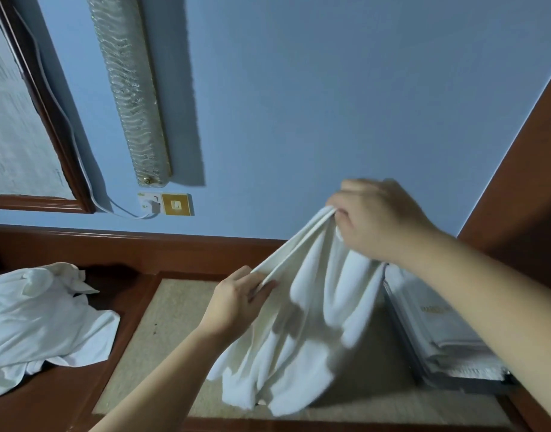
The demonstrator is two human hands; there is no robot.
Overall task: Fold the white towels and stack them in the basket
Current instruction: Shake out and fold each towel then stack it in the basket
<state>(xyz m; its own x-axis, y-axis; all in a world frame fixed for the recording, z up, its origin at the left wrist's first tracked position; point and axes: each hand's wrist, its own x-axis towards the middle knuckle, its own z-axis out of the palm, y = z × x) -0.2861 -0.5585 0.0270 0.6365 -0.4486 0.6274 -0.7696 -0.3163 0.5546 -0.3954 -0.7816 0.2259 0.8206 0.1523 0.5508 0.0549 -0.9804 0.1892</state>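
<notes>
Both hands, left hand and right hand, are pinching a white towel above the table; folded towels are lying in the basket beside it.

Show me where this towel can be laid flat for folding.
The beige inlay is bare on its left half, between the wooden frame and the hanging towel that the left hand and right hand hold. The basket crowds the right; the unfolded pile covers the far left.
</notes>
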